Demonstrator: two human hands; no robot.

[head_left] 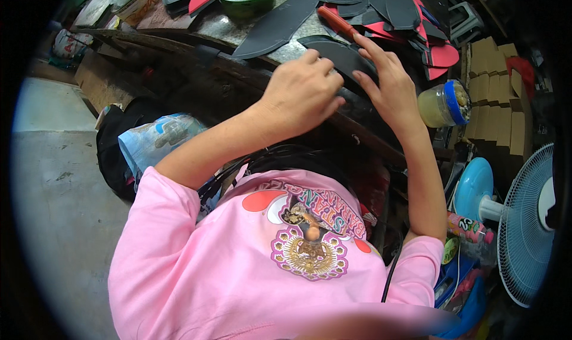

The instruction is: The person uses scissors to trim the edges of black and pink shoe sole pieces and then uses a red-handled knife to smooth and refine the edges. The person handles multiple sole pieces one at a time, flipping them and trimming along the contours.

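Note:
A dark grey, curved, sole-shaped piece point(342, 55) lies at the table's front edge, between my hands. My left hand point(304, 92) is beside its left end, fingers curled inward; whatever they may hold is hidden. Over the right end of the piece, my right hand point(390, 84) has its fingers stretched and apart, with the thumb close to the piece. Its index fingertip is near the lower end of an orange-red stick-like handle point(336, 22). Behind that, a long dark grey sole-shaped piece point(280, 25) lies flat on the speckled tabletop point(292, 49).
Grey and pink cut pieces point(402, 12) are heaped at the back right. A green tub point(250, 0) stands at the back. A blue-rimmed jar point(441, 104) sits by my right wrist. Brown cartons point(494, 95) and a blue fan point(527, 227) stand to the right.

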